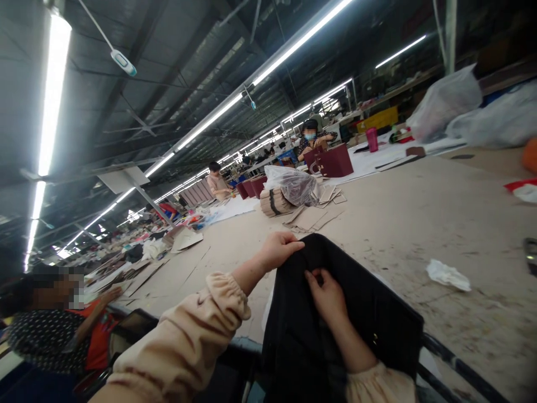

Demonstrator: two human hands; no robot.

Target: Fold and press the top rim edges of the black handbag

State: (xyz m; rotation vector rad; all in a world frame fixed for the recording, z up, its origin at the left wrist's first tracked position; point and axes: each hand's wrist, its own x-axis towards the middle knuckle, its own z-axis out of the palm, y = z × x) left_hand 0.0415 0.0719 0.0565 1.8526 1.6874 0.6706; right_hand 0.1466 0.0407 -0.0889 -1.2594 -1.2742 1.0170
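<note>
Black piece: the dark, smooth-faced work (pixel 375 296) stands tilted at the near side of the desk (pixel 403 229), before the person; small gold-coloured fittings (pixel 375 338) show low on its right face. Whether it rests on the desk cannot be told.
Left hand: closed at the upper left corner of the black piece, thumb and fingers gripping its edge (pixel 282 250).
Right hand: partly curled against the dark surface, below and to the right of the other (pixel 329 296); thumb and forefinger nearly meet, but whether they pinch the material cannot be told.
Sleeves: beige, gathered at the cuff (pixel 229 291).
Desk, right: a crumpled white scrap (pixel 448 275) lies apart from the black piece.
Desk, beyond: a strapped bundle (pixel 274 202) touches a clear plastic bag (pixel 296 186); flat pieces (pixel 314 217) lie near.
Background: a masked co-worker (pixel 311 143) sits behind a maroon bag (pixel 335 161).
Left margin: another co-worker (pixel 46 338) in a dotted top reaches toward the desk.
</note>
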